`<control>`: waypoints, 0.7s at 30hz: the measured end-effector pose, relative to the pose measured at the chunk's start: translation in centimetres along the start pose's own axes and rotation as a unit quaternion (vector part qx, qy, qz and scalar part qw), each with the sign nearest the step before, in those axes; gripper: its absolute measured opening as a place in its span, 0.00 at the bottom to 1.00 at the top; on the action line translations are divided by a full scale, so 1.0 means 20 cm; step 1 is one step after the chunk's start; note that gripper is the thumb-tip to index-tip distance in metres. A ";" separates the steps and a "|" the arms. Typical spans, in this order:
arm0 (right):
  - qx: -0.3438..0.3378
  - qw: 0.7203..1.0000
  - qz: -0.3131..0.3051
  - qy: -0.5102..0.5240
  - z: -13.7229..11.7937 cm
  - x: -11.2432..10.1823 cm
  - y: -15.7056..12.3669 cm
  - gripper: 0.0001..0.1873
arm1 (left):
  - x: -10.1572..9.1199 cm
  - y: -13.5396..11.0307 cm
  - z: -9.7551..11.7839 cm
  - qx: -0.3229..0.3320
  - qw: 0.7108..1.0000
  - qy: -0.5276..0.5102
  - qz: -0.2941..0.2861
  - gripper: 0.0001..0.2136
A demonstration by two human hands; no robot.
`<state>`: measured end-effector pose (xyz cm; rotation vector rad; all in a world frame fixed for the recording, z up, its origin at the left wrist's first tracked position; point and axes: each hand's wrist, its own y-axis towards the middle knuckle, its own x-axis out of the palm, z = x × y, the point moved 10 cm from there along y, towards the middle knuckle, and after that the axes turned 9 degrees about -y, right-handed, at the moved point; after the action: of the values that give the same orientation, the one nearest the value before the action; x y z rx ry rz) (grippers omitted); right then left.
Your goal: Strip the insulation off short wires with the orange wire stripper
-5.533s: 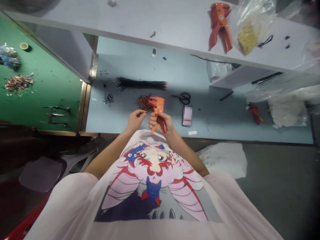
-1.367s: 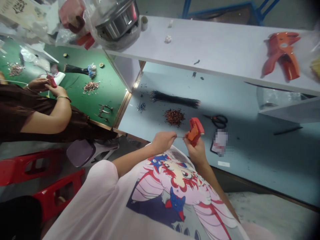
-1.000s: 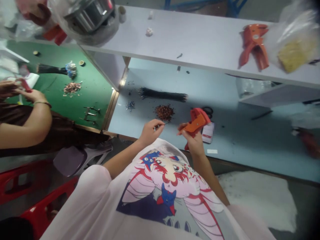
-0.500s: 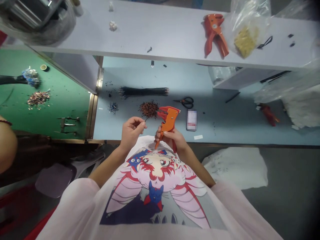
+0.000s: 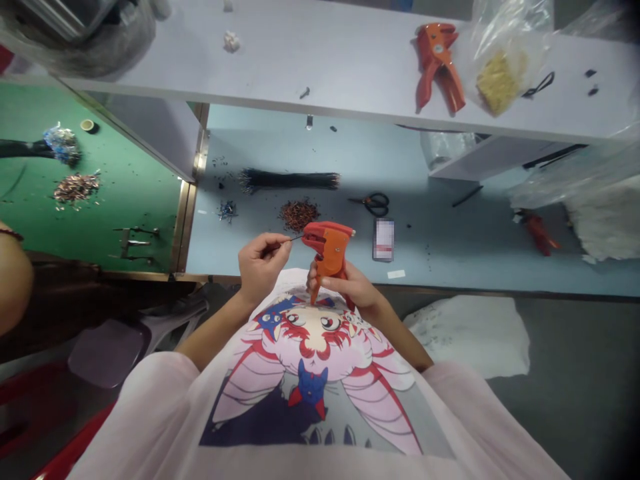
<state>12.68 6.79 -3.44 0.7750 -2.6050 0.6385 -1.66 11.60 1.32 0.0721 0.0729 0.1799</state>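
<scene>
My left hand (image 5: 264, 265) pinches a thin dark wire (image 5: 296, 239), whose free end points right, at the jaws of the wire stripper (image 5: 336, 250). That red and orange tool is in my right hand (image 5: 350, 283), with fingers wrapped round its handles. Whether the wire tip is inside the jaws is too small to tell. Just behind the tool lies a pile of short copper-coloured scraps (image 5: 299, 215). Farther back stretches a bundle of black wires (image 5: 293, 179) with stripped ends.
Scissors (image 5: 375, 203) and a phone (image 5: 383, 239) lie right of the scrap pile. A second wire stripper (image 5: 440, 67) rests on the white shelf (image 5: 350, 60) above the bench, beside a bag of yellow pieces (image 5: 499, 83). At far left, another person's arm (image 5: 15, 280) borders the green bench (image 5: 110, 227).
The wire stripper has turned and moved left, bringing its jaws to the wire end. My left hand has shifted slightly left, still pinching the wire.
</scene>
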 end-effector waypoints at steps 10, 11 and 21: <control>0.005 1.000 -0.024 -0.016 0.00 0.02 -0.01 0.16 | 0.00 -0.01 0.06 0.050 0.998 0.029 -0.008 0.03; 0.005 1.000 -0.024 -0.019 0.00 0.02 -0.01 0.16 | 0.01 -0.01 0.07 0.059 0.997 0.038 -0.011 0.03; -0.010 0.999 -0.030 -0.040 -0.02 0.03 0.00 0.14 | 0.05 0.00 0.21 0.167 0.976 0.127 -0.053 0.02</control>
<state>12.32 6.70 -2.79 0.8857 -2.6446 0.5741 -0.30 11.52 5.45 0.3799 0.3621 0.0670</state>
